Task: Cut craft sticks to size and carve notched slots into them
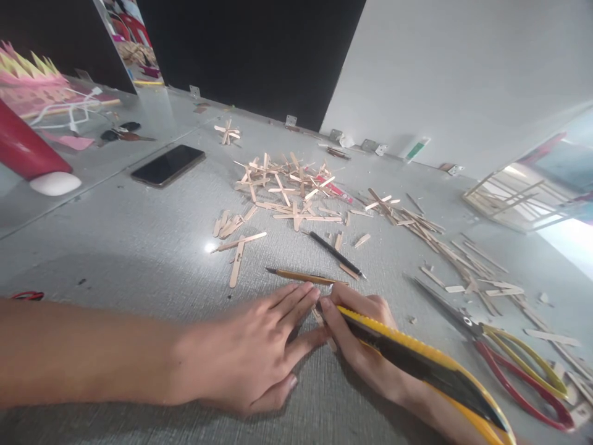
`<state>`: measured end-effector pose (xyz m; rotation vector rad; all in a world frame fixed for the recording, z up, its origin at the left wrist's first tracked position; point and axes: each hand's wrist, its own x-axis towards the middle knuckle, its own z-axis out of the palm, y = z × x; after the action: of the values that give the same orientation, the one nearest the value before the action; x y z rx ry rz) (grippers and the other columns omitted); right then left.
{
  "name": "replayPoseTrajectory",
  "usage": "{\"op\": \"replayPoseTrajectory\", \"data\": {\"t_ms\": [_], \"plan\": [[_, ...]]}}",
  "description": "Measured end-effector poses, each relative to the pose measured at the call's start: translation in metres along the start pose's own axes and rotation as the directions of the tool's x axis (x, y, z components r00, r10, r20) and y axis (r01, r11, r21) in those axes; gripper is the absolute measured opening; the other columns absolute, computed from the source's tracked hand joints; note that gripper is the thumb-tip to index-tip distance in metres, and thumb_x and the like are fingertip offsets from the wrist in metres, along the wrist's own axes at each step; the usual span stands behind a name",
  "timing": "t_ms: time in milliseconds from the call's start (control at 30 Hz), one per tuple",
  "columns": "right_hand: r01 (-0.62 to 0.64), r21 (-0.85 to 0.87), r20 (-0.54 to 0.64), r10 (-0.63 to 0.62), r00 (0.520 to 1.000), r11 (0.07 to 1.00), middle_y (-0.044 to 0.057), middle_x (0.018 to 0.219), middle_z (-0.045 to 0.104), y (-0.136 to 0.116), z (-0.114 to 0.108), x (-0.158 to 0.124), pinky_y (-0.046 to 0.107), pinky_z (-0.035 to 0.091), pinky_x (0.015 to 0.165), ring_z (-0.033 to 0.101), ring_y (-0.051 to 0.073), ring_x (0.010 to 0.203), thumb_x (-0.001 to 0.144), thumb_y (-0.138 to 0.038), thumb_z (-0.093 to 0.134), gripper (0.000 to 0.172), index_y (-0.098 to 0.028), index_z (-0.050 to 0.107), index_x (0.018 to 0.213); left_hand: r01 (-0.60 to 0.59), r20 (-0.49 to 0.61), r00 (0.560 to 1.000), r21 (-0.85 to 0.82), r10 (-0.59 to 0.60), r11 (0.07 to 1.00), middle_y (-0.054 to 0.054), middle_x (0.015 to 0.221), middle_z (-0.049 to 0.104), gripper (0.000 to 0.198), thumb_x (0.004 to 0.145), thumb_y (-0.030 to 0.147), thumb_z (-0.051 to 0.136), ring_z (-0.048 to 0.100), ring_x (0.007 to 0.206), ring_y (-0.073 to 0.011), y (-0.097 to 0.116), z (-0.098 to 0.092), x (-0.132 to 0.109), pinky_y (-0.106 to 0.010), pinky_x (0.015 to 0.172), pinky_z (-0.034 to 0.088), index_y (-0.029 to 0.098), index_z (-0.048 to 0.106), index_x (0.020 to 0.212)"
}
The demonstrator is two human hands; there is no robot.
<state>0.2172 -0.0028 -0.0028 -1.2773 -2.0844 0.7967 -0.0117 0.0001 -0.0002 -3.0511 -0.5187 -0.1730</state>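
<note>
My right hand (365, 334) is closed round a yellow and black utility knife (417, 355), its blade end down at the table by my left fingertips. My left hand (259, 346) lies flat with its fingers stretched out, pressing beside the blade. A small wooden stick piece (332, 343) shows partly between my hands; the rest of it is hidden. Just beyond my fingertips lies a brown pencil-like tool (296, 275) with a dark point. A thin black pen-like tool (336, 253) rests past it, among short wooden offcuts.
A pile of wooden craft sticks (287, 179) spreads across the table's middle. More sticks (430, 235) trail along the right, near large scissors (477, 330) with red and yellow handles. A phone (169, 165) and a red cylinder (28, 139) are at left. A wall borders the table's back.
</note>
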Motion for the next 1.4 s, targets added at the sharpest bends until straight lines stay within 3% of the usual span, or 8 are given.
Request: {"op": "replayPoseTrajectory", "data": {"t_ms": [467, 700, 1400], "plan": [[-0.013, -0.024, 0.004, 0.013, 1.000, 1.000, -0.009, 0.054, 0.039, -0.0001, 0.0001, -0.0054, 0.027, 0.033, 0.048, 0.036, 0.009, 0.043, 0.105, -0.029, 0.050, 0.036, -0.026, 0.036, 0.072, -0.002, -0.035, 0.999, -0.012, 0.002, 1.000, -0.028, 0.155, 0.046, 0.067, 0.104, 0.041, 0.046, 0.040, 0.149, -0.0398, -0.0008, -0.0004, 0.0001, -0.048, 0.125, 0.026, -0.001, 0.038, 0.156], [-0.073, 0.097, -0.041, 0.077, 0.996, 0.993, -0.007, 0.053, 0.050, -0.0030, 0.0000, -0.0042, 0.027, 0.035, 0.046, 0.046, 0.010, 0.042, 0.104, -0.034, 0.053, 0.035, -0.025, 0.045, 0.071, -0.019, -0.008, 1.000, -0.035, 0.018, 0.999, -0.033, 0.158, 0.038, 0.066, 0.106, 0.040, 0.040, 0.031, 0.151, -0.0439, -0.0021, 0.0021, -0.0015, -0.050, 0.125, 0.025, 0.000, 0.034, 0.158], [-0.095, 0.012, -0.023, 0.095, 0.995, 0.995, -0.006, 0.053, 0.052, -0.0061, -0.0009, 0.0016, 0.025, 0.039, 0.049, 0.049, 0.010, 0.046, 0.104, -0.037, 0.051, 0.037, -0.024, 0.048, 0.070, -0.014, -0.058, 0.998, -0.030, 0.012, 0.999, -0.029, 0.156, 0.045, 0.066, 0.105, 0.041, 0.044, 0.040, 0.148, -0.0409, -0.0025, 0.0043, -0.0013, -0.049, 0.125, 0.027, 0.001, 0.038, 0.156]]}}
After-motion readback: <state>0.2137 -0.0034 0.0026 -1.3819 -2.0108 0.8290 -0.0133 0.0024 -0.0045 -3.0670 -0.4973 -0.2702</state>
